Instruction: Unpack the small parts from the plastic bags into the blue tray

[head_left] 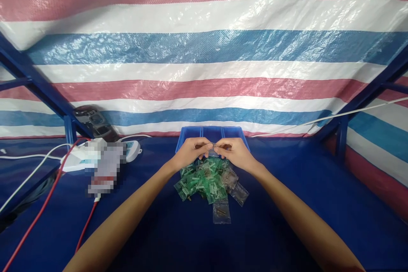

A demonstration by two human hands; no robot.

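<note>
My left hand (192, 153) and my right hand (235, 152) meet above a heap of small plastic bags, fingertips pinched together. Between them they grip the top edge of a small clear plastic bag (213, 152); its contents are too small to make out. Right below lies the pile of green-tinted bags (204, 180) holding small pale pieces. Clear bags (239, 193) lie at the pile's right side, and one clear bag (222, 212) with small brass-coloured pieces lies at its front. Behind my hands stands a blue divided bin (211, 132), its inside partly hidden by them.
A white power strip (76, 162) and a blurred-out phone-like object (108, 168) with a red cable (86, 227) lie at left. Behind them sits a dark bottle-like object (95, 121). Blue frame bars (366, 93) and a striped sheet (204, 46) enclose the blue table (306, 170).
</note>
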